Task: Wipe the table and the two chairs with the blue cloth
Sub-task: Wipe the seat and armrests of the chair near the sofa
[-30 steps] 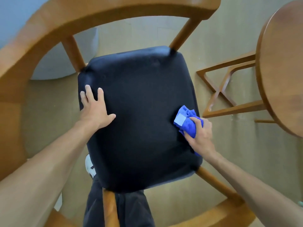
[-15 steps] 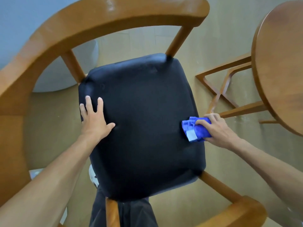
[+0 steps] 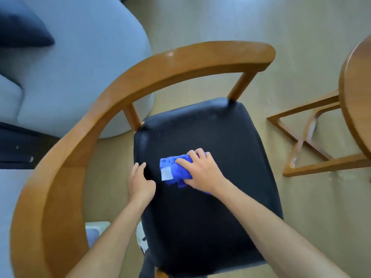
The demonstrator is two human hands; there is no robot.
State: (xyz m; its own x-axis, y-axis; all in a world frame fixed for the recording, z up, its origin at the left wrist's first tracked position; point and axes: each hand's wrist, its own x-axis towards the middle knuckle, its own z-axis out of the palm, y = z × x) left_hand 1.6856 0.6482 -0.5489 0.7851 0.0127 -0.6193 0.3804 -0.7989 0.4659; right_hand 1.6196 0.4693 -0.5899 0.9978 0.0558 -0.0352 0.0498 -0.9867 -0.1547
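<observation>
Right hand [image 3: 200, 173] presses the bunched blue cloth [image 3: 174, 171] onto the chair's black seat [image 3: 220, 197], left of seat center; fingers curled over the cloth, gripping it. Left hand [image 3: 140, 183] rests at the seat's left edge, fingers loosely bent, holding nothing. Chair's curved wooden backrest [image 3: 140, 81] wraps left and far. Round wooden table [image 3: 357, 93] at right edge. Blue sofa [image 3: 80, 67] far left.

Bunched blue cloth [image 3: 175, 171] lies on the chair [image 3: 210, 217]'s black seat, beside the round table [image 3: 357, 97]
</observation>
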